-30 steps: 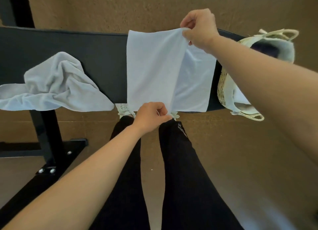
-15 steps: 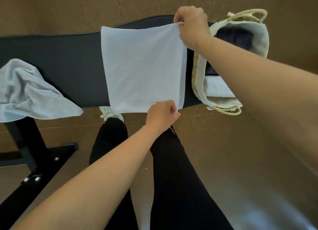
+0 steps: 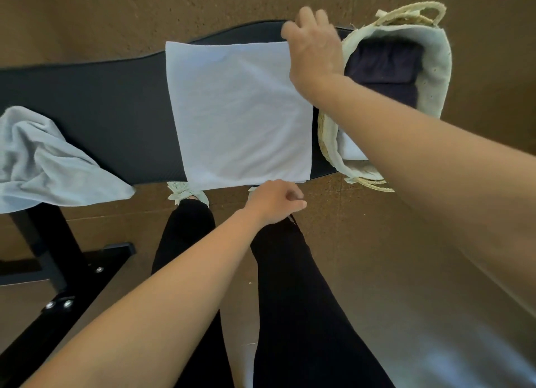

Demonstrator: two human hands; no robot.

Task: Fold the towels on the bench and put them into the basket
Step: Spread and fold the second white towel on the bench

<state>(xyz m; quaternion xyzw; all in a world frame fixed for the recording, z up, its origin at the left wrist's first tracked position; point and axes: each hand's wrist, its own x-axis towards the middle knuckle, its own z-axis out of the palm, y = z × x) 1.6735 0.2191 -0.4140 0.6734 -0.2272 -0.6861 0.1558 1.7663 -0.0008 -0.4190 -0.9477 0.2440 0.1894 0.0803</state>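
Note:
A pale blue towel [image 3: 240, 114] lies folded flat as a square across the black bench [image 3: 101, 103]. My right hand [image 3: 316, 51] rests palm down on its far right corner, fingers spread. Just off the towel's near edge, my left hand [image 3: 275, 202] is loosely curled, and I see no cloth in it. A second pale towel [image 3: 43, 161] sits crumpled at the bench's left end, hanging over the front edge. The woven basket [image 3: 443, 68] with a pale lining stands at the right end, holding a dark folded towel [image 3: 383, 68] and a white one [image 3: 348, 149].
The bench's black metal leg and foot [image 3: 58, 257] stand on the floor at the lower left. My legs in black trousers [image 3: 290, 300] and pale shoes [image 3: 185, 191] are close against the bench's front. Brown floor surrounds everything.
The towel's lifted half has been laid down to the right, making a flat square. My right hand let go and flattened on the corner; my left hand drew back off the near edge.

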